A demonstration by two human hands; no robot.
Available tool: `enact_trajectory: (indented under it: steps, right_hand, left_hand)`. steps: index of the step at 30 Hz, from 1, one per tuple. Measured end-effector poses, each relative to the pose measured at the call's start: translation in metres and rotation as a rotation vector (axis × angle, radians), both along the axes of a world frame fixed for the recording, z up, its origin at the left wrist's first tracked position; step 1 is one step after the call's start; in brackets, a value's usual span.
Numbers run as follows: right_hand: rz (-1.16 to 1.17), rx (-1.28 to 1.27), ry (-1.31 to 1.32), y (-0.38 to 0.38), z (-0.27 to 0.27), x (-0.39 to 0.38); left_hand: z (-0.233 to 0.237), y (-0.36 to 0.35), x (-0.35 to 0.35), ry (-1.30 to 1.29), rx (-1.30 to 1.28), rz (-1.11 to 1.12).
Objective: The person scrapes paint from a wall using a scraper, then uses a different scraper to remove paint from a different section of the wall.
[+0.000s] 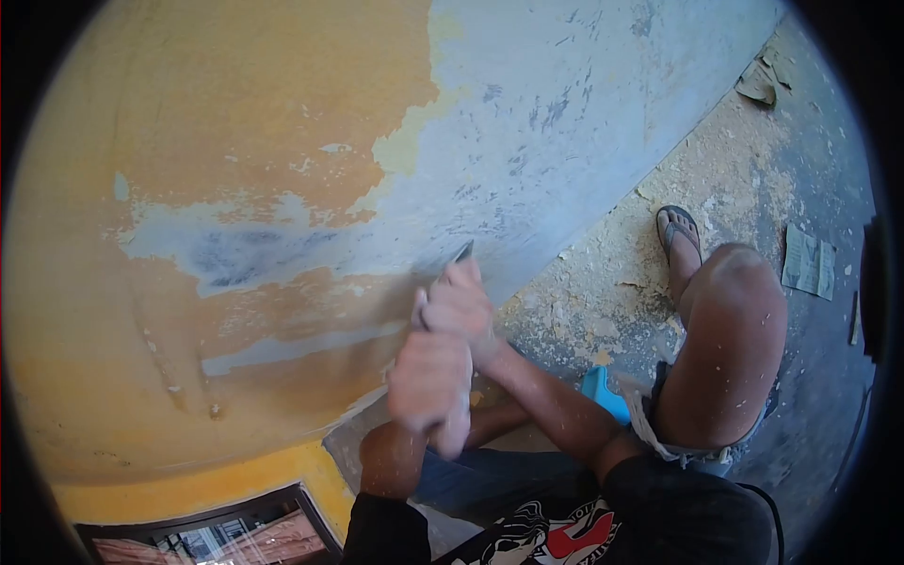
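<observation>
In the head view, the right hand (460, 306) is closed around a scraper (460, 253), whose grey blade sticks out just above the fingers and touches the wall (282, 141) where bare grey plaster meets the remaining orange paint. The left hand (428, 381) sits just below and nearer, touching the right; it is blurred and curled into a fist, and whether it also grips the handle cannot be told. The scraper thus lies at the far end of the two stacked hands, at the middle of the scene, with both forearms running back to the near right. Orange paint covers the left of the wall, with grey streaks scraped through it left of the blade. To the right the floor (829, 169) is strewn with pale paint flakes (612, 273) along the foot of the wall. A bent knee (739, 292) rises right of the hands, with a sandal (678, 226) on the foot beyond it and a blue stool (603, 391) under the person. A paper scrap (808, 262) lies far right.
</observation>
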State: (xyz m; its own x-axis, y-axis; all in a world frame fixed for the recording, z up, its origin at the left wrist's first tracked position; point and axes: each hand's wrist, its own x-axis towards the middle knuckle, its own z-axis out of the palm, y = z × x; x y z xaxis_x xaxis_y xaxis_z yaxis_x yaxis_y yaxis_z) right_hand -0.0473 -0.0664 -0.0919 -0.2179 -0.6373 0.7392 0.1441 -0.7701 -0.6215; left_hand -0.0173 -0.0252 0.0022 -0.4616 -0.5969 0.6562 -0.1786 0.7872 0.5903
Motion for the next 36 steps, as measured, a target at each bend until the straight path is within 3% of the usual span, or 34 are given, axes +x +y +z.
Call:
enact_trajectory:
  steps: [3, 6, 8, 9, 13, 14, 16, 18, 20, 23, 30, 31, 34, 36]
  right_hand:
    - [0.033, 0.038, 0.025, -0.006, 0.002, 0.003]
    - [0.007, 0.036, -0.009, 0.002, 0.012, -0.009]
    - [0.051, 0.123, 0.030, -0.007, -0.013, 0.000]
    - [0.081, 0.175, 0.072, -0.013, -0.022, 0.003]
    - [0.030, 0.082, 0.038, -0.006, -0.018, -0.005]
    - [0.016, 0.097, 0.065, -0.015, -0.025, 0.000]
    - [0.019, 0.112, 0.087, -0.008, -0.031, 0.006]
    - [-0.007, 0.165, 0.063, -0.005, -0.038, 0.004]
    - [0.024, 0.085, 0.022, -0.011, -0.025, -0.007]
    - [0.056, 0.184, 0.028, -0.010, -0.035, 0.002]
    - [0.031, 0.237, 0.016, 0.008, -0.049, 0.014]
    - [-0.011, 0.278, 0.023, 0.000, -0.050, 0.014]
    - [0.013, 0.144, 0.007, -0.006, -0.036, 0.004]
    - [-0.010, 0.190, -0.011, 0.001, -0.056, 0.024]
  left_hand:
    - [-0.006, -0.004, 0.003, 0.064, 0.055, 0.117]
    - [-0.011, -0.009, -0.004, 0.049, -0.118, 0.131]
    - [-0.037, -0.007, 0.014, 0.024, -0.176, 0.394]
    - [-0.029, -0.021, 0.010, 0.059, 0.085, 0.273]
    - [0.002, -0.018, -0.031, 0.074, 0.046, 0.005]
    - [-0.010, -0.025, -0.019, 0.079, 0.044, 0.004]
    - [-0.035, -0.027, 0.007, 0.062, 0.115, 0.205]
    - [-0.037, -0.019, -0.002, -0.070, -0.187, 0.225]
    - [-0.017, -0.018, -0.014, 0.044, 0.010, 0.019]
    - [-0.047, -0.030, 0.009, -0.021, 0.093, 0.189]
    - [-0.063, -0.029, 0.013, -0.007, 0.116, 0.138]
    - [-0.054, -0.006, 0.009, -0.286, 0.036, 0.412]
    - [-0.064, -0.008, 0.012, -0.172, 0.008, 0.443]
    - [-0.057, -0.004, 0.011, -0.124, -0.014, 0.482]
